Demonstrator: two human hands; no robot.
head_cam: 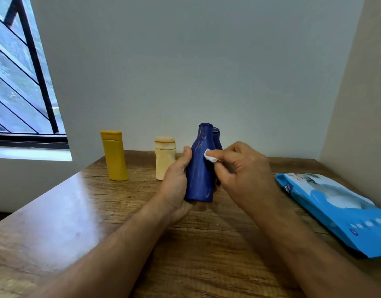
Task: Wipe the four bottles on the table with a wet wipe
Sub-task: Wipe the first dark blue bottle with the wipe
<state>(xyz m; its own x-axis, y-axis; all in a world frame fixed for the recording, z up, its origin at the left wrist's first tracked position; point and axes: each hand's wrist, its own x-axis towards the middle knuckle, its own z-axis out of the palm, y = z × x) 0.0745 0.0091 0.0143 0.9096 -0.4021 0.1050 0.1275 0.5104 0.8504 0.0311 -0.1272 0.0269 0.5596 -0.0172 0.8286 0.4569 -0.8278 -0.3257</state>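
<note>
Blue bottle (200,168) gripped upright above the desk (82,211) by my left hand (176,186), exposing its side; my right hand (243,171) pinches the wet wipe (210,155) against it.

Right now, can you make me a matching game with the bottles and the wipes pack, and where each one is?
Things:
1. dark blue bottle
2. mustard-yellow bottle
3. cream bottle
4. blue wet wipes pack

Places:
A. lying flat at the table's right edge
B. standing farthest left
C. gripped in the left hand
D. standing just left of the held bottle

Pairs: 1-C, 2-B, 3-D, 4-A
</note>
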